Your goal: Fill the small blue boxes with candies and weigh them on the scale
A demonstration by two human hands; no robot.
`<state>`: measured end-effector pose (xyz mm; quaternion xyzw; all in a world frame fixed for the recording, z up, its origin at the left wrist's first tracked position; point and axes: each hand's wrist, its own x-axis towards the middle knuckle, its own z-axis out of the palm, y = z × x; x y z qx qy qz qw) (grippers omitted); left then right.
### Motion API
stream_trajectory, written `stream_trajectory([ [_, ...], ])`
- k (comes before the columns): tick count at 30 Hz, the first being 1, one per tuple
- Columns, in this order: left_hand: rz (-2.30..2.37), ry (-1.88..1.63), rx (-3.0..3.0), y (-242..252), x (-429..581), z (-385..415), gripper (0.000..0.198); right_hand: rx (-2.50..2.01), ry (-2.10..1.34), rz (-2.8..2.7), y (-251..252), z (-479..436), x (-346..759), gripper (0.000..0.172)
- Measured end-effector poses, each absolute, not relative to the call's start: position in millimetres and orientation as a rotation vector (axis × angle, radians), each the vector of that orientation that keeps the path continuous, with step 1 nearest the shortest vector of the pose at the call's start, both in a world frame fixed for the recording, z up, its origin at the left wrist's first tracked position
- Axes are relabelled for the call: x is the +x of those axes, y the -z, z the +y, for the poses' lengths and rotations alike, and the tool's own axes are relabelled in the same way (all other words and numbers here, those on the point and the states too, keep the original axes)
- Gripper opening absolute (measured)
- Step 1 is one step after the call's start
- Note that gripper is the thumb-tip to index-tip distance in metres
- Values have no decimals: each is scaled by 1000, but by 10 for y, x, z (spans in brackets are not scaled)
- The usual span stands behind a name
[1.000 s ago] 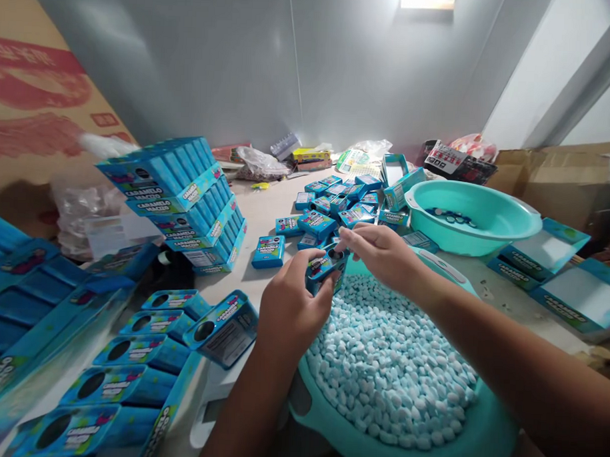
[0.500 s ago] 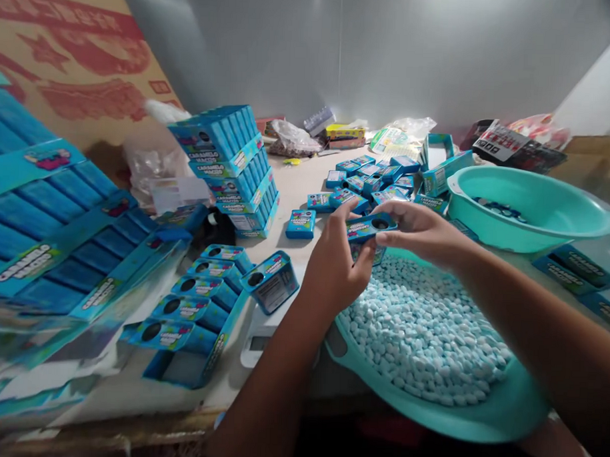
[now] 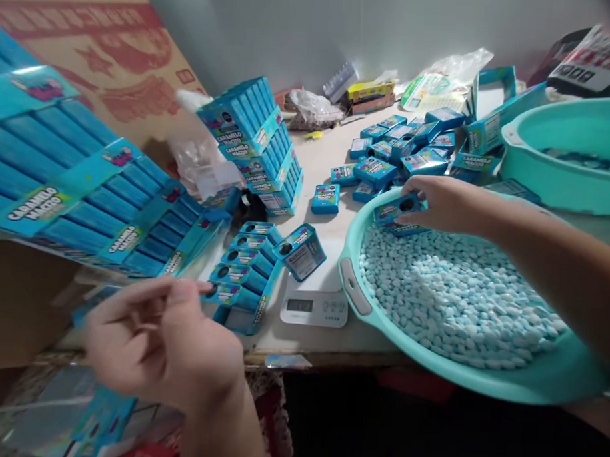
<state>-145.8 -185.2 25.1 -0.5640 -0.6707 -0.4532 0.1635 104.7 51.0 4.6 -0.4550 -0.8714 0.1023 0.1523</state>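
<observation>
My right hand (image 3: 436,203) grips a small blue candy box (image 3: 385,214) with a dark round spot on its narrow side. It holds the box at the far rim of a turquoise tub (image 3: 455,367) full of pale blue and white candies (image 3: 457,294). Lower left, my left hand (image 3: 165,343) is slightly blurred, its thumb and index finger pinched; anything between them is hidden. Its fingertips appear in front of a row of blue boxes (image 3: 248,260) in an open display tray (image 3: 251,323). Another box (image 3: 301,252) stands on a white digital scale (image 3: 315,305).
Stacked full display packs (image 3: 260,147) stand at the back left, with larger wrapped packs (image 3: 77,167) nearer me. Loose boxes (image 3: 377,171) lie heaped behind the tub. A second turquoise tub (image 3: 547,177) is at the right. The table's front edge (image 3: 330,359) runs below the scale.
My left hand has let go of the candy box and swung down to the left. My right hand keeps the box over the tub's far side. The view has shifted.
</observation>
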Motion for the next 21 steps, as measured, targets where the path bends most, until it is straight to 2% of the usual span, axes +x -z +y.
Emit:
stream_trajectory([
  [2,-1864,1510,-1440,-285,-1284,-1754,17,-1342,-318,-2561,3,548,1077,46],
  [3,-1872,1523,-1572,-308,-1161,-1662,14,-1361,-327,-2601,23,569,1092,47],
  [5,-1869,1215,-2192,-346,-851,-1426,15,-1386,-320,-2652,54,606,1119,48],
  [7,-1853,680,-2643,-371,-530,-1193,13,-1376,-279,-2661,68,628,1139,50],
  [9,-1819,215,-2765,-399,-321,-1055,16,-1340,-260,-2671,57,623,1152,50],
  [10,-1816,165,-2732,-416,-294,-1042,21,-1330,-272,-2682,41,612,1157,51],
  [11,-1833,240,-2655,-433,-326,-1069,27,-1338,-284,-2687,20,595,1163,51],
  [14,-2081,757,-2142,-431,-712,-1298,53,-1447,-274,-2674,-59,546,1183,50],
  [17,-2627,851,-1567,-288,-1216,-1466,97,-1535,-261,-2685,-121,539,1199,47],
  [18,-2738,850,-1522,-211,-1335,-1461,101,-1556,-271,-2687,-131,546,1200,47],
  [19,-2794,844,-1517,-125,-1413,-1429,96,-1577,-277,-2681,-136,554,1199,47],
  [21,-2821,853,-1494,39,-1446,-1319,77,-1620,-280,-2657,-129,569,1192,50],
])
